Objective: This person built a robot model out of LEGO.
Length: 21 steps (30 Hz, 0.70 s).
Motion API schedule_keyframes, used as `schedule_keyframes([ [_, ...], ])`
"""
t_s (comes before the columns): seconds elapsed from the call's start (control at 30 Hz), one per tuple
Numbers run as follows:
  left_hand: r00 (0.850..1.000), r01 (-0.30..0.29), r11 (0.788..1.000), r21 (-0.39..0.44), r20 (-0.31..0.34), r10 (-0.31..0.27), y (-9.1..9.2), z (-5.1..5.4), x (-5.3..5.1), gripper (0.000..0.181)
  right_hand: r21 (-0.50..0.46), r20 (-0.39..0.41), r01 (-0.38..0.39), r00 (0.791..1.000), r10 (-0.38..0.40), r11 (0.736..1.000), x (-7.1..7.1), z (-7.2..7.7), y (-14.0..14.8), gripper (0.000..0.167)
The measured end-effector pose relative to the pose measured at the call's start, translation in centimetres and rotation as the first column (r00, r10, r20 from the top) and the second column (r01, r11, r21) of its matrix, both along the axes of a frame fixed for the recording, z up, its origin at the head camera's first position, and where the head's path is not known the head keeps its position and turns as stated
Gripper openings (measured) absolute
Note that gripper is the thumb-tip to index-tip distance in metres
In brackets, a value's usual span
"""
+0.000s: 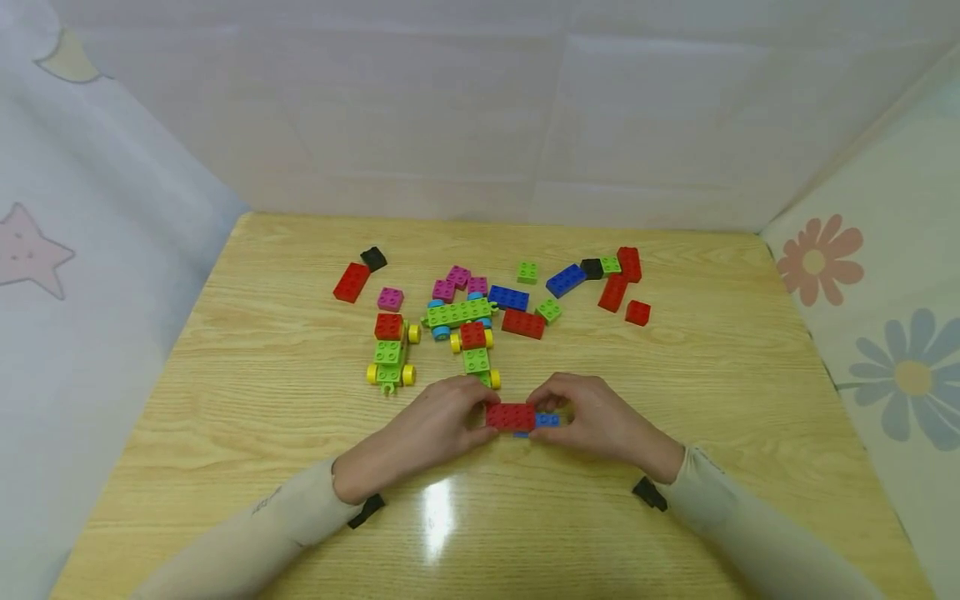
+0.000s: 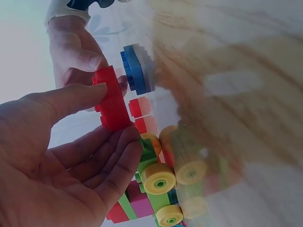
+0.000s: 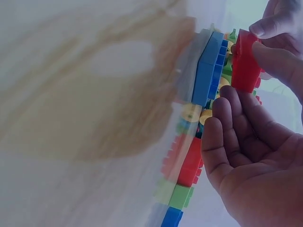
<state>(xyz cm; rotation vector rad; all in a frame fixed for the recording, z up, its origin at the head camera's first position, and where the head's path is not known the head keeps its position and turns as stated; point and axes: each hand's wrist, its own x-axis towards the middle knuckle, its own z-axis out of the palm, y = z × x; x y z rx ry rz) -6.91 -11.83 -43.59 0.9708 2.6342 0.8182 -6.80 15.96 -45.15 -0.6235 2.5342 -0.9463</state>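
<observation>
Readable text: none is showing | red brick (image 1: 511, 417): no legible lettering is appearing on it | left sleeve (image 1: 251, 531), nearer the wearer and left of the red brick: is bearing a faint dark mark, too small to read | right sleeve (image 1: 753, 525), nearer and right of the red brick: is showing similar traces, unreadable
</observation>
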Motion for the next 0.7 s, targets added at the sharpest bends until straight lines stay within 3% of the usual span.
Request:
schedule_keyframes([
  [0.7, 0.999, 0.039, 0.997, -0.071, 0.007, -0.038, 0.55, -0.16, -0.16, 0.029, 0.062, -0.017, -0.050, 0.999, 0.051, 0.997, -0.15, -0.44, -0.01, 0.027],
])
